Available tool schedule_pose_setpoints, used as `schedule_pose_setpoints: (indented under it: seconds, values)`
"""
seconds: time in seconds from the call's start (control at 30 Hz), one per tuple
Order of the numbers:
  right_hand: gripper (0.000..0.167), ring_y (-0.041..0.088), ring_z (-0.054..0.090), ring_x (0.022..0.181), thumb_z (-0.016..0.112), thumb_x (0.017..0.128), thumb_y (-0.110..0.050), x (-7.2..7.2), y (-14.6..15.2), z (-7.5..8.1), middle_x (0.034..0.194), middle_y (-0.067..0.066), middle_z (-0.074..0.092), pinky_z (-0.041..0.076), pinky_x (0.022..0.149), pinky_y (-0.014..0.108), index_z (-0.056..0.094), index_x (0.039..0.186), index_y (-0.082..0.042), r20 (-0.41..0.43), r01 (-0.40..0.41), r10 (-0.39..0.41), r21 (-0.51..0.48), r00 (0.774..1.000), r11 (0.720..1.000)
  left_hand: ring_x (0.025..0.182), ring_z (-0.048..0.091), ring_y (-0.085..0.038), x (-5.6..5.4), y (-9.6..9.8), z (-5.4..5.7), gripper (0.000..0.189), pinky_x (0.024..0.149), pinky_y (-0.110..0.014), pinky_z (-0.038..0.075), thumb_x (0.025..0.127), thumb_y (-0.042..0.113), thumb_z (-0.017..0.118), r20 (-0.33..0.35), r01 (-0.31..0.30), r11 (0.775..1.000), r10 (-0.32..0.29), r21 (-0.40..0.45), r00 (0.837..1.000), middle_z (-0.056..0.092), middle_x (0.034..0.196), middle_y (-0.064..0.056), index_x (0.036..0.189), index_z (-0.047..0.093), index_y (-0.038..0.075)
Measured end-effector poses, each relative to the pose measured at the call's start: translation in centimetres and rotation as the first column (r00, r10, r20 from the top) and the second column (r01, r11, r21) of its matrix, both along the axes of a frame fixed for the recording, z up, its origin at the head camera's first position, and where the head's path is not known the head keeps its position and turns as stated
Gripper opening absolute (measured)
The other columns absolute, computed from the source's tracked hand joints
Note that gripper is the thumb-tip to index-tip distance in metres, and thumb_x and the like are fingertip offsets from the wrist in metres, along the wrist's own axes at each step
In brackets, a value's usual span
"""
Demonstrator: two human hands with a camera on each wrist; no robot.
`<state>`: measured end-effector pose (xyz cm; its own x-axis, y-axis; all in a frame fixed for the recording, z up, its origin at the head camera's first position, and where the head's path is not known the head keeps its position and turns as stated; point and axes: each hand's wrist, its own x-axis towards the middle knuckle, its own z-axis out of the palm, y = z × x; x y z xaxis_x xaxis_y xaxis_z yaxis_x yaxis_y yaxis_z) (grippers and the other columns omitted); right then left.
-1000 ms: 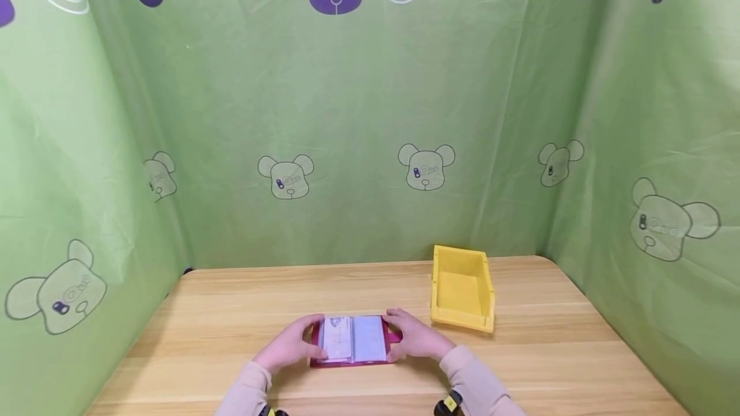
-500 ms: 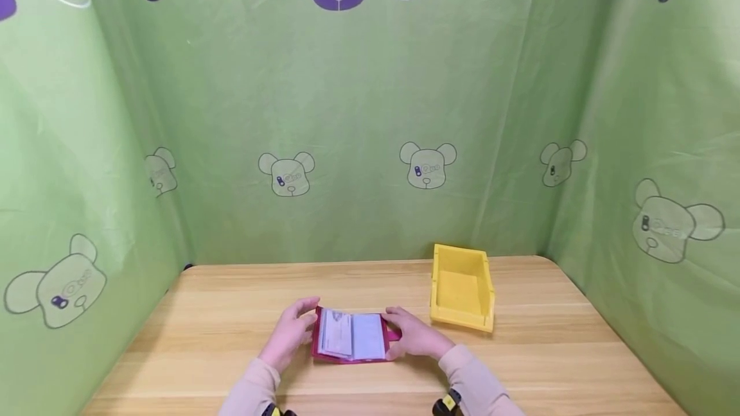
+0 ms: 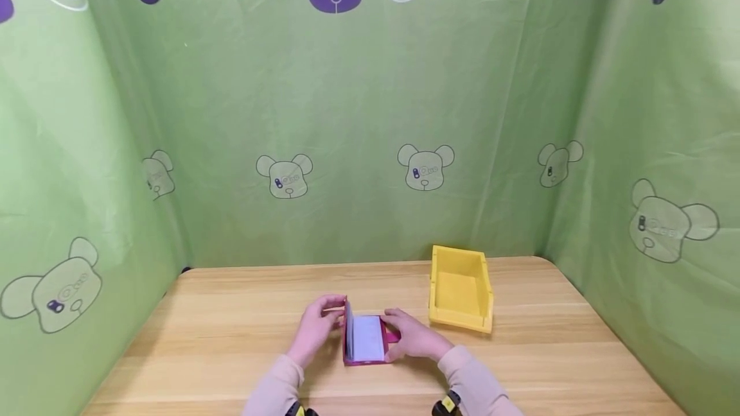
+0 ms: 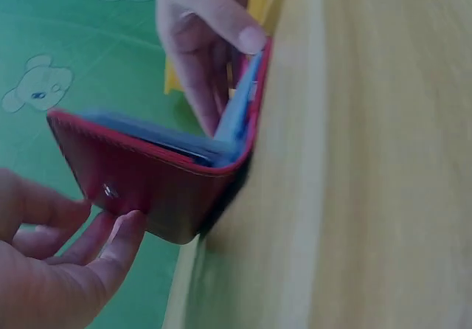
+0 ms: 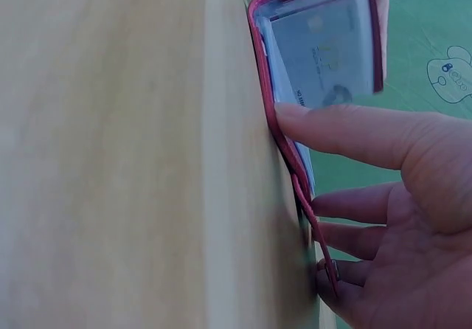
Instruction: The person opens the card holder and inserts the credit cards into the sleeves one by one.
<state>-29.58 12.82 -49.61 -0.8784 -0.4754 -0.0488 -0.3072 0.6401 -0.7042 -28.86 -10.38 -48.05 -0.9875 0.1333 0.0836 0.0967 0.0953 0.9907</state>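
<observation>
A red card holder (image 3: 367, 340) with clear plastic sleeves lies partly unfolded on the wooden table. Its left cover stands upright, while the right half is flat. My left hand (image 3: 315, 327) touches the outside of the raised cover with its fingertips; the left wrist view shows them beside a metal snap (image 4: 110, 190). At the other side, my right hand (image 3: 417, 336) holds the flat half, thumb (image 5: 332, 126) on the inner edge and fingers by the strap (image 5: 316, 229). A card (image 5: 313, 56) shows through a sleeve in the raised half.
A yellow plastic bin (image 3: 459, 294) sits at the back right of the table (image 3: 243, 294), beyond my right hand. Green fabric printed with bear heads hangs at the back and both sides.
My left hand has moved right, lifting the card holder's left cover from flat to upright with its sleeves. My right hand has stayed on the right half.
</observation>
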Motion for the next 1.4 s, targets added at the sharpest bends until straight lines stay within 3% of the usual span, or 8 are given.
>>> schedule_pose_setpoints:
  seconds: [0.13, 0.33, 0.57, 0.73, 0.87, 0.97, 1.1, 1.4]
  values:
    - [0.090, 0.052, 0.032, 0.138, 0.082, 0.061, -0.015, 0.0, 0.0, 0.0, 0.151, 0.030, 0.034, 0.026, 0.114, 0.068, 0.045, 0.140, 0.007, -0.006, -0.005, 0.005, -0.012, 1.000, 1.000, 0.108, 0.064, -0.040, 0.0, 0.7, -0.3, 0.038, 0.089, -0.043, 0.060, 0.086, -0.008, 0.057, -0.055, 0.075, 0.980, -0.087, -0.187, 0.995, 0.062, 0.120, -0.030, 0.125, 0.057, -0.008]
    - [0.091, 0.052, 0.035, 0.136, 0.082, 0.061, -0.015, 0.0, 0.1, 0.2, 0.150, 0.030, 0.036, 0.028, 0.112, 0.069, 0.045, 0.141, 0.005, -0.010, -0.003, 0.003, -0.017, 1.000, 1.000, 0.108, 0.061, -0.045, 0.0, 1.1, -0.3, 0.045, 0.092, -0.052, 0.056, 0.079, -0.003, 0.070, -0.111, 0.135, 0.884, -0.204, -0.449, 0.973, 0.061, 0.120, -0.028, 0.122, 0.060, -0.006]
    - [0.091, 0.051, 0.038, 0.134, 0.082, 0.060, -0.016, 0.2, 0.0, 0.4, 0.149, 0.030, 0.038, 0.030, 0.111, 0.069, 0.045, 0.140, 0.006, -0.013, -0.005, 0.005, -0.017, 1.000, 1.000, 0.105, 0.061, -0.035, -0.5, 1.5, -0.2, 0.054, 0.096, -0.051, 0.053, 0.072, 0.005, 0.080, -0.141, 0.114, 0.781, -0.251, -0.614, 0.958, 0.059, 0.119, -0.024, 0.121, 0.062, -0.009]
    - [0.082, 0.052, 0.044, 0.129, 0.082, 0.063, -0.013, 0.3, 0.4, 0.8, 0.143, 0.030, 0.046, 0.033, 0.107, 0.070, 0.049, 0.137, 0.005, 0.002, 0.033, -0.033, -0.022, 0.999, 0.999, 0.108, 0.059, -0.036, -0.5, 1.8, -0.3, 0.056, 0.101, -0.054, 0.050, 0.070, 0.009, 0.082, -0.128, 0.100, 0.740, -0.244, -0.665, 0.961, 0.059, 0.120, -0.022, 0.121, 0.063, -0.007]
    - [0.069, 0.046, 0.055, 0.118, 0.074, 0.065, 0.000, 0.2, 1.0, 1.7, 0.129, 0.028, 0.059, 0.043, 0.102, 0.065, 0.054, 0.131, 0.007, 0.019, 0.062, -0.061, -0.050, 0.998, 0.997, 0.108, 0.059, -0.035, -0.6, 1.8, -0.4, 0.057, 0.101, -0.054, 0.049, 0.070, 0.010, 0.082, -0.125, 0.096, 0.727, -0.243, -0.680, 0.962, 0.059, 0.120, -0.020, 0.121, 0.063, -0.006]
    - [0.062, 0.039, 0.063, 0.100, 0.063, 0.063, 0.012, 0.0, 1.5, 2.3, 0.116, 0.024, 0.064, 0.057, 0.081, 0.053, 0.058, 0.124, 0.007, 0.064, 0.083, -0.078, -0.080, 0.995, 0.993, 0.108, 0.059, -0.035, -0.6, 1.6, -0.6, 0.058, 0.101, -0.053, 0.049, 0.070, 0.010, 0.082, -0.128, 0.094, 0.729, -0.243, -0.678, 0.961, 0.059, 0.119, -0.019, 0.122, 0.063, -0.006]
    - [0.048, 0.025, 0.058, 0.080, 0.056, 0.063, 0.019, -0.4, 2.2, 2.6, 0.097, 0.017, 0.064, 0.054, 0.062, 0.033, 0.064, 0.108, 0.004, 0.116, 0.097, -0.083, -0.116, 0.990, 0.989, 0.106, 0.059, -0.033, -0.8, 1.5, -0.8, 0.059, 0.100, -0.053, 0.050, 0.070, 0.011, 0.083, -0.134, 0.092, 0.737, -0.241, -0.670, 0.961, 0.059, 0.118, -0.018, 0.122, 0.063, -0.005]
    - [0.027, 0.020, 0.060, 0.073, 0.060, 0.074, 0.011, -0.9, 2.6, 2.1, 0.091, 0.018, 0.065, 0.059, 0.067, 0.036, 0.063, 0.100, 0.007, 0.208, 0.051, 0.003, -0.252, 0.978, 0.966, 0.101, 0.059, -0.028, -0.6, 1.2, -0.8, 0.061, 0.095, -0.050, 0.054, 0.069, 0.012, 0.084, -0.085, 0.117, 0.791, -0.209, -0.601, 0.974, 0.055, 0.113, -0.015, 0.123, 0.062, -0.003]
